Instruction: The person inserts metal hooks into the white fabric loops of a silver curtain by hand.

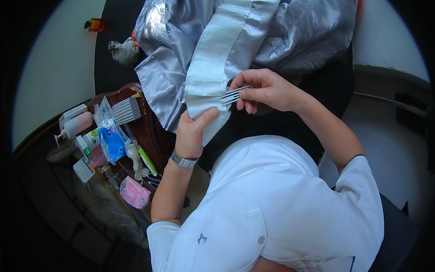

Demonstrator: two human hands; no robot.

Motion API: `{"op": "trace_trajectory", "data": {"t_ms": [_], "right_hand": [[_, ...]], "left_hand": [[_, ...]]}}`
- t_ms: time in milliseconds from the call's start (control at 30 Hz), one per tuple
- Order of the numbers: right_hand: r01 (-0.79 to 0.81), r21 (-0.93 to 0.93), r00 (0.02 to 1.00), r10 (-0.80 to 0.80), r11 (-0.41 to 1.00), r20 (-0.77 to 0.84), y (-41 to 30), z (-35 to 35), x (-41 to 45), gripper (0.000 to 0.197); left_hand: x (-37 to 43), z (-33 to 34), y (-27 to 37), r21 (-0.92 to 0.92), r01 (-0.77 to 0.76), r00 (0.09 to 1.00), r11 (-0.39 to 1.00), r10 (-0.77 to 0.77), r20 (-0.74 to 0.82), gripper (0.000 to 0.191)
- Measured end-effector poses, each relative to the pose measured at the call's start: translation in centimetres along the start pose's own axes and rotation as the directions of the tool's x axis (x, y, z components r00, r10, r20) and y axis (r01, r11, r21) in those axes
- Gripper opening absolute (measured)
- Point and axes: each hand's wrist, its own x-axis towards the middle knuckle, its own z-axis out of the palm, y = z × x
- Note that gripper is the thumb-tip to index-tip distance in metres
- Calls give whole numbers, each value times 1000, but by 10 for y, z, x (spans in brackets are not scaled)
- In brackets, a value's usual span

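Silver-grey satin curtain fabric (pixel 163 74) with a woven leaf pattern lies bunched before me. A white curtain heading tape (pixel 212 51) runs down its edge. My left hand (pixel 194 131), with a metal-link watch (pixel 184 159) on the wrist, pinches the tape's near end, thumb on top. In my right hand (pixel 261 90) is a metal multi-prong curtain hook (pixel 232 97), held between thumb and fingers. Its prongs meet the right edge of the tape, just above my left thumb; whether their tips are inside the tape's pockets, I cannot tell.
On a dark wooden stand (pixel 146 102) to the left sit several metal prong hooks (pixel 99 114), a pump bottle (pixel 78 125), a blue wipes packet (pixel 114 141), a green-handled cutter (pixel 148 161) and a pink packet (pixel 135 192). A grey cloth bundle (pixel 125 51) lies beyond.
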Motion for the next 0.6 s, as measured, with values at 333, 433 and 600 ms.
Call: {"op": "trace_trajectory", "data": {"t_ms": [333,433,600], "right_hand": [[-38,-33,999,39,999,16,-3,-4,3,15],[-38,-35,999,39,999,29,-5,-6,4,15],[-38,-53,999,40,998,27,-7,-7,7,18]], "left_hand": [[2,2,-3,-65,5,1000,998,-6,-15,30],[3,2,-2,-93,15,1000,996,-16,-17,31],[7,6,-7,-164,4,997,987,-16,-71,30]]}}
